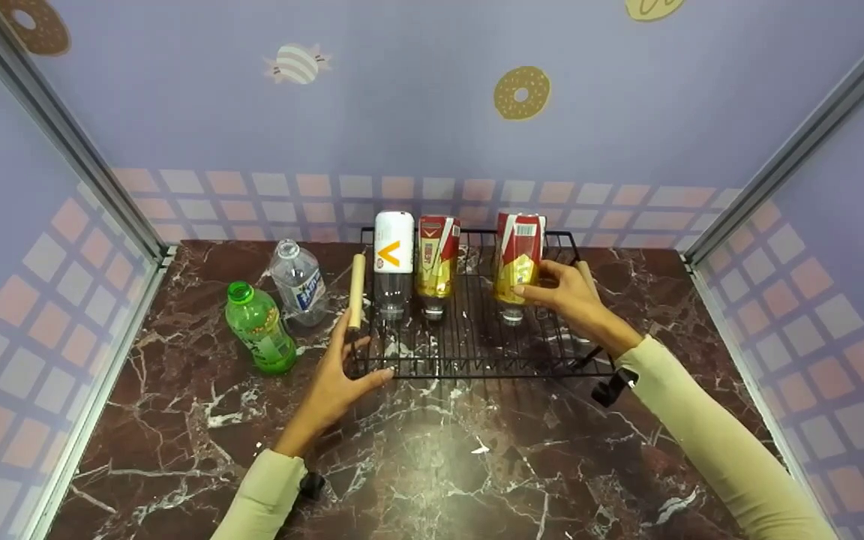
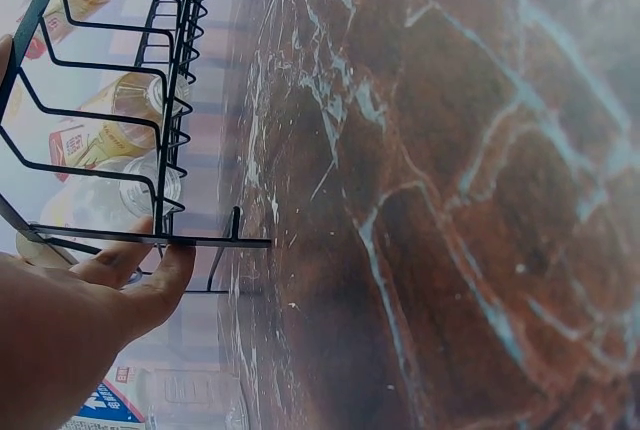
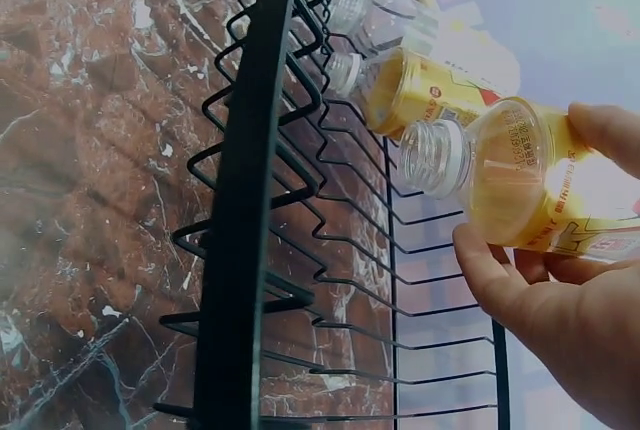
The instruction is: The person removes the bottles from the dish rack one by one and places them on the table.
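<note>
My right hand grips a plastic bottle with a red-and-yellow label, mouth down, over the right part of a black wire rack. In the right wrist view its uncapped neck points toward the rack's wires. My left hand holds the rack's front left corner, beneath a light wooden handle. Another bottle with a red-and-yellow label stands upside down in the rack. Left of it is an inverted clear bottle with a white label and orange mark.
Left of the rack, a green bottle and a clear bottle with a blue-and-white label stand upright and uncapped on the dark marble-patterned tabletop. Patterned walls enclose the back and both sides.
</note>
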A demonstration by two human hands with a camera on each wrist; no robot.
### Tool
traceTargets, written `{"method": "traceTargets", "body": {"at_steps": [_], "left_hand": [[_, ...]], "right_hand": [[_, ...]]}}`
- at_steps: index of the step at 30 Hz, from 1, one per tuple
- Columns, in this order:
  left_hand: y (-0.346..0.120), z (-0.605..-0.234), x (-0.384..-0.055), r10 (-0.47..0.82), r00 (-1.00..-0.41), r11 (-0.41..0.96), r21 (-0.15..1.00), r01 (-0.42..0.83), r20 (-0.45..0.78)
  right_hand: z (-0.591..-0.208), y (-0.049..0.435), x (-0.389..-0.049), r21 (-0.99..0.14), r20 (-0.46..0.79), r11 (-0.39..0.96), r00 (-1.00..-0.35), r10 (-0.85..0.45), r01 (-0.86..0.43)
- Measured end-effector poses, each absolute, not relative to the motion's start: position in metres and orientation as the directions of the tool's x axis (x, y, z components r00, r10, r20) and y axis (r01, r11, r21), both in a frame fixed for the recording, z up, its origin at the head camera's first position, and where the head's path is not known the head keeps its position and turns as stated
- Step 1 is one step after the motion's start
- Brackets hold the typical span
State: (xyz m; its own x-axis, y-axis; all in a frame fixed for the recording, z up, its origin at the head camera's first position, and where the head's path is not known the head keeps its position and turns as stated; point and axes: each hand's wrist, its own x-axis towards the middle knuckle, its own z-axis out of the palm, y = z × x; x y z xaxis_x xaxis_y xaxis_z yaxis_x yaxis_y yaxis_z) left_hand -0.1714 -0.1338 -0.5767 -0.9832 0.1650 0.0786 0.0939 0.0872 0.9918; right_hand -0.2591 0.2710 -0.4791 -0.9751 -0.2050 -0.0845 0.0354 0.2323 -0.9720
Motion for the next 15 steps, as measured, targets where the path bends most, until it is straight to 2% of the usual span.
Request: {"method": "traceTargets", "body": {"at_steps": [7, 15], "left_hand": [[-0.134, -0.576, -0.171, 0.170, -0.982, 0.052, 0.994, 0.091, 0.081], [-0.133, -0.577, -0.172, 0.173, -0.981, 0.050, 0.994, 0.096, 0.086]], "right_hand": [[-0.477, 0.274, -0.251, -0.970, -0.037, 0.242, -0.983, -0.179, -0.008], [-0.473, 0.278, -0.238, -0.979, -0.032, 0.203, -0.978, -0.206, -0.011]]}}
